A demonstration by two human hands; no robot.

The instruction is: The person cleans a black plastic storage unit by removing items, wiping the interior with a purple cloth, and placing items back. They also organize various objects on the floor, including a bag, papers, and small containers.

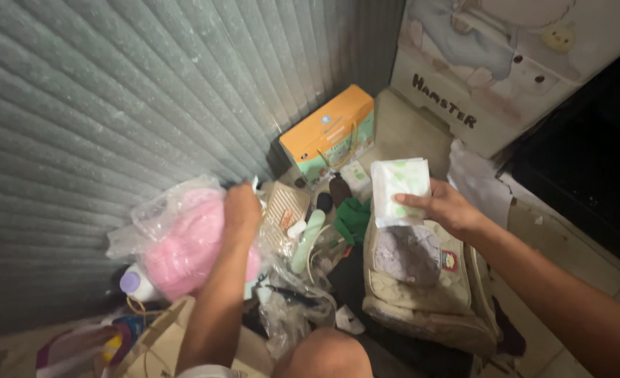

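The right hand is holding a white packet at twelve o'clock over the beige bag, fingers clamped on its edge. The left hand is gripping the pink bundle at nine o'clock; a firm pinch with the packet kept level seems wise.

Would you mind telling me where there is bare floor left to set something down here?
Bare floor shows between the orange box and white drawer unit. It is crowded around the pink bundle and beige bag.
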